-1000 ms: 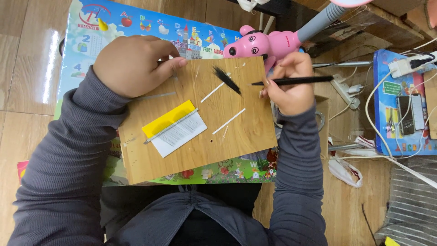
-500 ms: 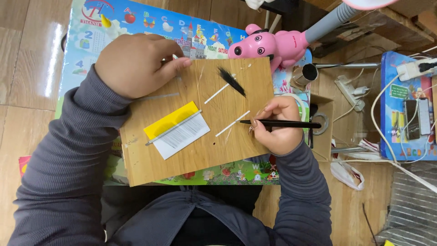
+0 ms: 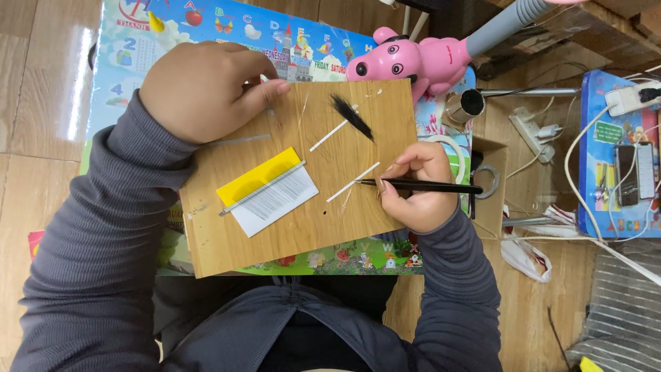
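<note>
left hand (image 3: 206, 89) lies flat, gripping nothing, steadying the wooden board (image 3: 296, 179), while right hand (image 3: 416, 186) pinches black tweezers (image 3: 427, 186) shut, tip at a white strip (image 3: 352, 182).

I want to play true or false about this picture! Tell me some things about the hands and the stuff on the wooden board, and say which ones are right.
1. The right hand holds a thin black tool. True.
2. The left hand rests on the top left corner of the wooden board. True.
3. The pink toy dog stands on the middle of the board. False: it sits beyond the board's top right corner.
4. The black tuft is pinched in the left hand. False: it lies free on the board, near a white strip.
5. A yellow and white card lies on the board. True.
</note>
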